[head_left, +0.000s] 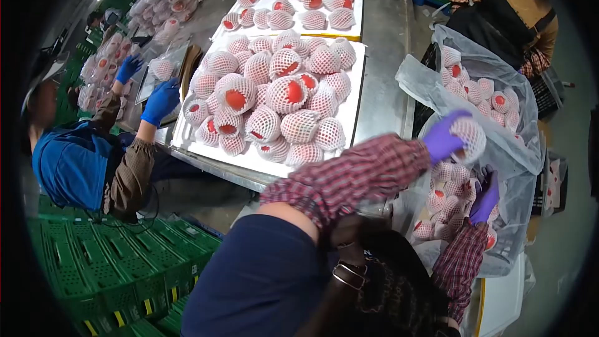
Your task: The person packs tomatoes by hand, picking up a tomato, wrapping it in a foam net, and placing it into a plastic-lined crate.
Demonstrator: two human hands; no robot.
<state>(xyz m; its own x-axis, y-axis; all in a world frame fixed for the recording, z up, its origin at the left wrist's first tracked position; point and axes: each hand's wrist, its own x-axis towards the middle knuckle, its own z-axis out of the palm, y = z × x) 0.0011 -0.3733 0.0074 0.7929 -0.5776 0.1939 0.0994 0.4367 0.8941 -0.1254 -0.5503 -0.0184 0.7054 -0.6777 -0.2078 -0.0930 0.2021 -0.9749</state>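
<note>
My left hand, in a purple glove, grips a red fruit in a white foam net above a lined crate; the motion blurs it a little. Lower right, my right hand, also purple-gloved, reaches into the crate with its fingers apart, beside netted fruits. Whether it touches one is hard to see. A translucent plastic liner drapes over the crate around both hands. To the left, a white tray carries a heap of netted red fruits.
Behind it, a second white tray bears more netted fruits on the metal table. A co-worker in blue gloves stands at left, beside bagged fruits. Another person is at upper right. Green crates stand lower left.
</note>
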